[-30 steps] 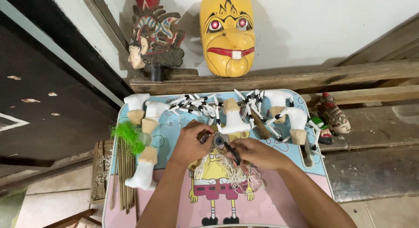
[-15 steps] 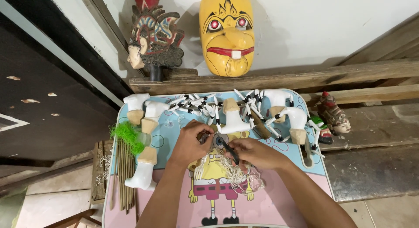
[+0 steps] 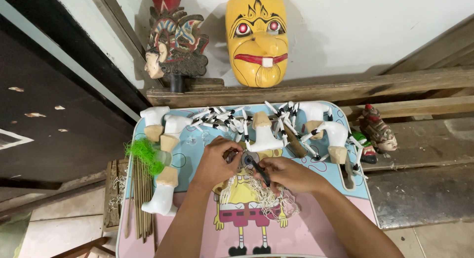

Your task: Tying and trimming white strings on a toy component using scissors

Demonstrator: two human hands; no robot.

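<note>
I am watching both hands working at the centre of the frame, over a small worktop (image 3: 306, 238) printed with a cartoon figure. The left hand (image 3: 215, 161) is curling its fingers closed around a small round piece (image 3: 245, 159), pinning it just above the cartoon's head. The right hand (image 3: 286, 174) is pinching a thin dark tool (image 3: 259, 170) whose tip is meeting that piece, while pale string (image 3: 269, 201) is trailing loose below the knuckles.

In my judgement the step is going best if the left fingers are keeping the piece steady against the worktop and the right is guiding the tool in short, controlled strokes, with the string kept away from the tip so that it is not snagging.

Across the upper part of the worktop, white carved puppet parts (image 3: 264, 134) with black-and-white striped sticks (image 3: 222, 118) are lying in a row. A green tuft (image 3: 144, 155) is sitting at the left edge of the worktop, and a bundle of thin bamboo sticks (image 3: 140, 198) is lying beside it.

In the upper centre of the frame a yellow carved mask (image 3: 256, 40) is leaning on the white wall above a wooden beam (image 3: 316, 90), and a painted carved head (image 3: 173, 45) is standing to its left. At the right, small painted figurine heads (image 3: 377, 132) are resting on rough planks.
</note>
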